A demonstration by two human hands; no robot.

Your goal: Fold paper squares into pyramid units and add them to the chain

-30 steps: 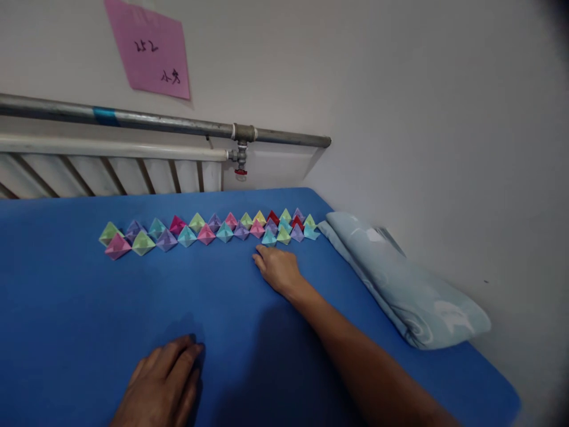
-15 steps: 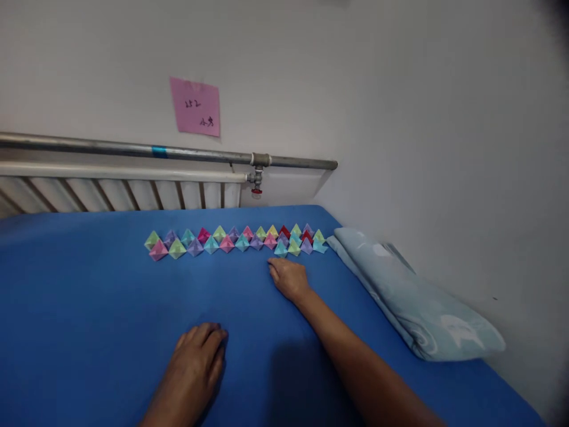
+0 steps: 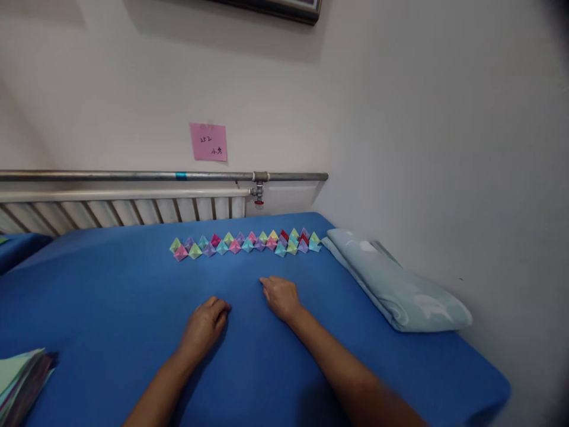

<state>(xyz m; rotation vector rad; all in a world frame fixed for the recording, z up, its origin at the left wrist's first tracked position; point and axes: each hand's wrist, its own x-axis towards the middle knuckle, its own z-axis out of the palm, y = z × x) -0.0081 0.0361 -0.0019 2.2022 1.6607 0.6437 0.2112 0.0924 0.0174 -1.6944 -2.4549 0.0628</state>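
My left hand (image 3: 207, 325) is low over the blue surface, its fingers curled together, with nothing visible in them. Farther to the right, my right hand (image 3: 281, 296) has its fingers folded in and the index fingertip pointing toward the far left; I see nothing held in it. Beyond both hands, folded paper pieces (image 3: 235, 245) in pink, green, purple, blue, yellow and red form a long zigzag band. The right end of the band (image 3: 293, 246) has an extra row. A gap of blue surface separates my right hand from the band.
A folded pale blue cloth (image 3: 395, 281) lies along the right wall. A stack of coloured paper (image 3: 22, 379) is at the lower left. Behind the blue-covered bed (image 3: 111, 296) are a radiator (image 3: 146, 210), a metal pipe (image 3: 213, 176) and a pink note (image 3: 208, 142).
The view has tilted up and turned left, bringing the paper stack and a frame edge into sight. My right hand has drawn back from the paper band; my left hand is nearer to it.
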